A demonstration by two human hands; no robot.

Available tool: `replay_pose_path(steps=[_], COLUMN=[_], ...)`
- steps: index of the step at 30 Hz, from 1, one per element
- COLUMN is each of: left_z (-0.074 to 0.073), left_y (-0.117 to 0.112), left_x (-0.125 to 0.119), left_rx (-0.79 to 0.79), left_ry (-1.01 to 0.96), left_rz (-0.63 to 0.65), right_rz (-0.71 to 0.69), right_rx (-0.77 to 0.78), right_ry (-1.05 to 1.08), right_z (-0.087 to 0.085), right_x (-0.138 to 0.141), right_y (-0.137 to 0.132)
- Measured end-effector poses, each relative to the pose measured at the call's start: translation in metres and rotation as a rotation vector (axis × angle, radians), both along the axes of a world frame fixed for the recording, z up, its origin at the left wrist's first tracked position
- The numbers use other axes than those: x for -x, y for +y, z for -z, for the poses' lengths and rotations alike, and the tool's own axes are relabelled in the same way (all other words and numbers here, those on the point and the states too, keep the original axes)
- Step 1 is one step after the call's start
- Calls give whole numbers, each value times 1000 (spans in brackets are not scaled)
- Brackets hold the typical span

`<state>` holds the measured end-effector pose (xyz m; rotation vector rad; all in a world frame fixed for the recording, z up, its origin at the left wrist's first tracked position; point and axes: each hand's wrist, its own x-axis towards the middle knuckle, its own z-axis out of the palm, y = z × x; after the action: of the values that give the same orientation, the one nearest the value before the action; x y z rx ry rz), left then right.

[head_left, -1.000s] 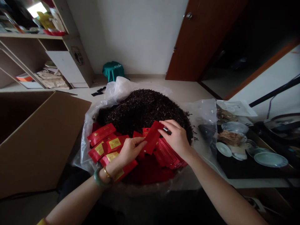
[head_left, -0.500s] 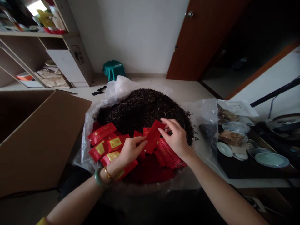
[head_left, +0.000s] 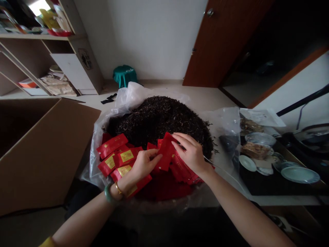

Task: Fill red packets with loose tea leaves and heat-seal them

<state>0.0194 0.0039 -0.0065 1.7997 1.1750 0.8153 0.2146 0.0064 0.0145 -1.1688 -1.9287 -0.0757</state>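
Between my two hands is a red packet (head_left: 166, 153), tilted above a pile of others like it. My left hand (head_left: 144, 164) pinches its lower left side between thumb and fingers. At its upper end my right hand (head_left: 189, 151) has thumb and fingers closed on the edge. Dark loose tea leaves (head_left: 164, 115) are heaped just beyond, in a clear plastic bag (head_left: 97, 151) with its rim folded open. Red packets with gold labels (head_left: 126, 156) lie left of my left hand. A stack of red packets (head_left: 183, 169) sits partly hidden under my right hand.
A large cardboard box (head_left: 48, 154) stands open at the left. To the right, a dark tray (head_left: 257, 185) bears dishes, among them a pale green bowl (head_left: 299, 174). A teal covered bin (head_left: 125, 76) is by the wall, near a brown door (head_left: 203, 58).
My right hand has shifted slightly left and down along the packet's upper end, and the packet stands a little more upright. My left hand keeps its hold in nearly the same place.
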Motion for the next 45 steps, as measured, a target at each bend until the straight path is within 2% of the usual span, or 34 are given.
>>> replay_pose_path(steps=[6, 11, 14, 18, 20, 23, 26, 29, 32, 35, 37, 40, 42, 45], left_z=[-4, -1, -1, 1, 1, -3, -8, -11, -11, -11, -12, -11, -9, -6], left_y=[-1, 1, 2, 1, 0, 1, 1, 0, -3, -5, -5, -4, -5, -6], left_x=[3, 6, 8, 11, 11, 11, 13, 15, 17, 17, 15, 14, 16, 19], left_rx=[-151, -283, -339, -464, -548, -651, -643, -643, -757, -853, -903, -993, -1017, -1007], left_ry=[122, 142, 109, 99, 111, 115, 70, 12, 15, 102, 187, 358, 455, 478], left_rz=[-7, -26, -17, 5, 29, -45, -151, -128, -73, 1, 7, -83, -111, -26], right_rz=[86, -87, -183, -205, -211, -202, -222, -300, -340, -316, -284, -249, -312, -447], right_rx=[-19, 72, 218, 474, 522, 501, 420, 378, 501, 618, 576, 441, 412, 511], right_ry=[-95, -106, -47, 38, 82, 125, 119, 90, 103, 136, 147, 134, 83, 22], right_z=[-8, -19, -22, -16, -12, -11, -16, -22, -25, -24, -23, -27, -31, -34], right_x=[2, 5, 4, 1, 2, 3, 3, 3, 4, 5, 4, 3, 5, 13], right_y=[-2, -8, -9, -6, -4, -5, -11, -19, -23, -20, -17, -16, -19, -26])
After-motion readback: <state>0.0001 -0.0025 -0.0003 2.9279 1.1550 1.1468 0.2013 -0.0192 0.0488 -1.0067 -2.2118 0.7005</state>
